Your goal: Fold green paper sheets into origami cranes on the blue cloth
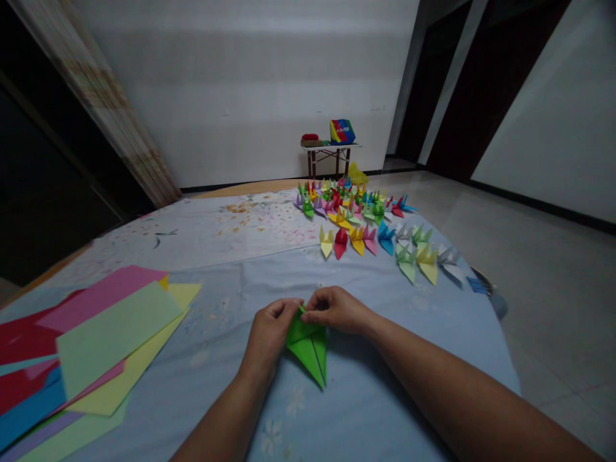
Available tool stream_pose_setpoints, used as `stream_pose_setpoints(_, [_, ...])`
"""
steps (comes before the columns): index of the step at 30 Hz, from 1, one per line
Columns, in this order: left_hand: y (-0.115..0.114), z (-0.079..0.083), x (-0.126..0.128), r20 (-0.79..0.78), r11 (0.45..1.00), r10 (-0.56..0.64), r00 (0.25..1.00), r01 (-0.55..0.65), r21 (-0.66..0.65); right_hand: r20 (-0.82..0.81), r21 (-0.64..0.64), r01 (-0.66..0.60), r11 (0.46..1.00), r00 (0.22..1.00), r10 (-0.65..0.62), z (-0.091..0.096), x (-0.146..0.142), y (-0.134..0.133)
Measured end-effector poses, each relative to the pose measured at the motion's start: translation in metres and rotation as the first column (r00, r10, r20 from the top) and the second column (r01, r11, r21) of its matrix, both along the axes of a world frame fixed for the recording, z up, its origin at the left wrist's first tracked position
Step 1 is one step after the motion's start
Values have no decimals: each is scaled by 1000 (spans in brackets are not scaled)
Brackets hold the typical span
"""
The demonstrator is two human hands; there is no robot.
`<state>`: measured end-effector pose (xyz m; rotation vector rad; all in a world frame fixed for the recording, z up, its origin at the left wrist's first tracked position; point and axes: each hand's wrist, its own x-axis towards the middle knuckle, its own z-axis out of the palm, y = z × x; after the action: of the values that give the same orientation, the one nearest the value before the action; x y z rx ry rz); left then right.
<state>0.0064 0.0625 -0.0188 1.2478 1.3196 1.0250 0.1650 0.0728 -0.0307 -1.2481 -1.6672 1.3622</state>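
Note:
A green origami paper (308, 346), folded to a long point, rests on the pale blue bedsheet (385, 366) with its tip towards me. My left hand (270, 330) and my right hand (334, 310) pinch its upper end between their fingers, and the fingertips nearly meet. Part of the top fold is hidden behind my fingers. To the left of my hands lies a loose pile of coloured paper sheets (113, 340) in pale green, yellow, pink, red and blue.
Rows of several folded paper cranes (370, 224) in many colours stand beyond my hands on the sheet and a stained white cloth (231, 231). A small folding table (330, 151) holds a rainbow-patterned bag (342, 131). A tiled floor (543, 301) lies to the right.

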Motion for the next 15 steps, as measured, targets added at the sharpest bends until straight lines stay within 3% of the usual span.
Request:
stream_pose_setpoints(8, [1,-4,0,70,999,2,998,1,-47,-65,-46,18,999,998,-21,-3,-1,2])
stream_pose_setpoints(15, [-2,-2,0,113,997,26,993,-17,-79,-23,-28,47,998,999,-48,-2,0,2])
